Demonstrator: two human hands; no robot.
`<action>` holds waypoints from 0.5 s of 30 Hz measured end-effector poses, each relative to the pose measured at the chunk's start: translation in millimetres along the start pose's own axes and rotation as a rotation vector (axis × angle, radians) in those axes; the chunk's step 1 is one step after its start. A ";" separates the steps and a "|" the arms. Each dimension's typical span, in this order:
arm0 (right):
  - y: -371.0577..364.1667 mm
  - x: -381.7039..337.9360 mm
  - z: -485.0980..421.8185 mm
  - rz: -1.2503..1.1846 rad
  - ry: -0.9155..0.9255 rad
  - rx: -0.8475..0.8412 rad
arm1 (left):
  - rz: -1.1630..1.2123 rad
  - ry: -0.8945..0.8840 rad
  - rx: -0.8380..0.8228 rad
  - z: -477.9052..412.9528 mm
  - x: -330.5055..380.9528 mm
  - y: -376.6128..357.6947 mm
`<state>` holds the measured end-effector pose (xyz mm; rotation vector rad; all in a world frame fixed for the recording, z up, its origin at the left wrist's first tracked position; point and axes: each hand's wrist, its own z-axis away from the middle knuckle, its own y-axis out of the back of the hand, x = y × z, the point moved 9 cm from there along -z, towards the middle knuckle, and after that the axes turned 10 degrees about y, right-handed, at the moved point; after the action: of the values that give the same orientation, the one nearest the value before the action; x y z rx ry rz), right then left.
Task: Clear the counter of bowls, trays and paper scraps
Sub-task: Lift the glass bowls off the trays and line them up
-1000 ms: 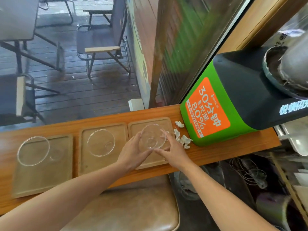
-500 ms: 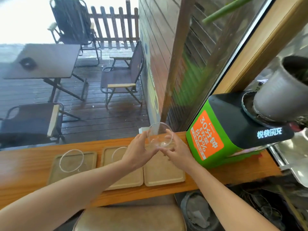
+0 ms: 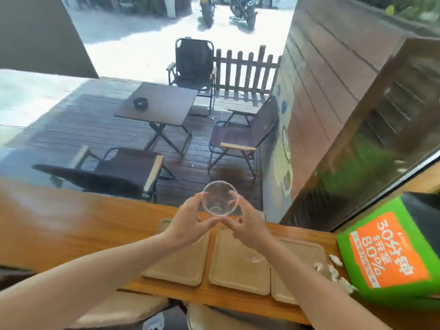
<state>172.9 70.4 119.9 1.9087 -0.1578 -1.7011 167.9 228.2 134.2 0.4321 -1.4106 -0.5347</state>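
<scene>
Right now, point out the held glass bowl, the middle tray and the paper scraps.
glass bowl (image 3: pixel 219 198), head view, clear base.
middle tray (image 3: pixel 234 270), head view, bare flat surface.
paper scraps (image 3: pixel 336 260), head view, one white piece.

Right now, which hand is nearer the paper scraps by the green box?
Right. The right hand is up over the trays, holding the glass bowl, with the paper scraps off to its right on the counter. The left hand grips the bowl's far side, farther away.
</scene>
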 end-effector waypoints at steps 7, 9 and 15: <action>-113.7 -53.2 -75.9 0.005 -0.014 0.023 | -0.015 0.049 0.010 -31.2 -97.9 112.1; -146.3 -55.6 -90.3 0.016 -0.061 0.019 | -0.040 0.066 -0.015 -37.9 -127.2 133.0; -228.8 -45.4 -119.9 -0.012 -0.214 0.000 | -0.099 0.130 -0.085 -55.2 -208.3 162.1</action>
<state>213.6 320.5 52.2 1.7280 -0.2284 -1.9109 221.8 480.0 54.2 0.4622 -1.2419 -0.6339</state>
